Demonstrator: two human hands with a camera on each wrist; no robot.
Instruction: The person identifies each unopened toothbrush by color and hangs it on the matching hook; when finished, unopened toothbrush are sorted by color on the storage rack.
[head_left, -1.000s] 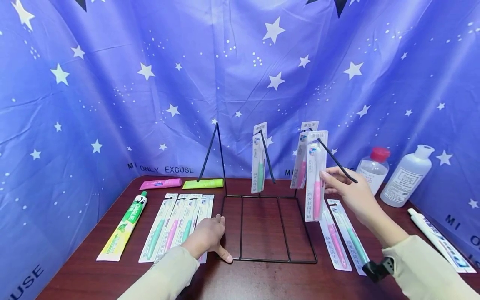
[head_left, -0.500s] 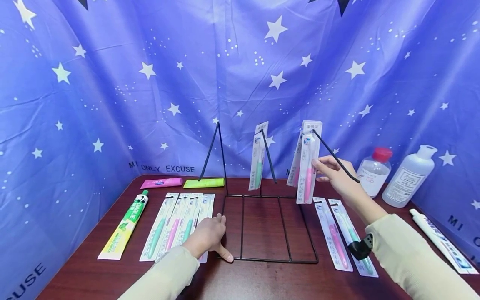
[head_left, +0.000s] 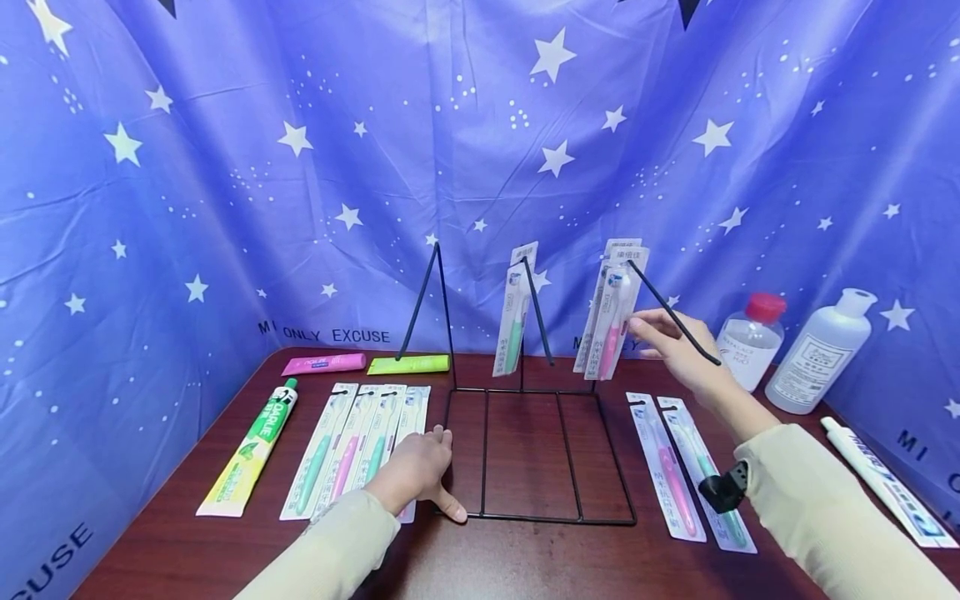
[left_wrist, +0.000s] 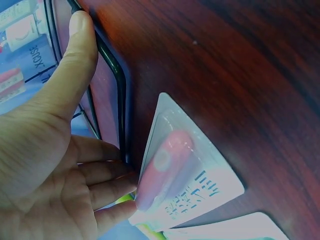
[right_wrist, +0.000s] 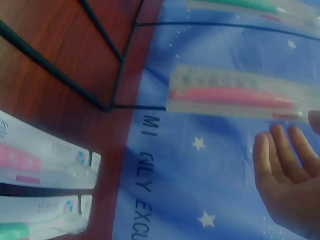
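Resting with fingers extended at the near left corner of the wire rack (head_left: pixel 532 520), the left hand (head_left: pixel 420 468) grasps nothing. Near the far right corner, the right hand (head_left: pixel 678 346) is released, fingers loose, just beside the pink toothbrush pack (head_left: pixel 617 317); contact is unclear. The pack hangs from the right prong (head_left: pixel 663 300), long axis near upright, handle down, lower end slanting toward the rack's left edge: white lettered card, pink handle.

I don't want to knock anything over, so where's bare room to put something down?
The table is bare in front of the rack, between the sleeves, and within the rack's wire base. Crowded: left of the rack, with four packs, tubes and the left hand; right of it, with two packs, bottles and another tube.
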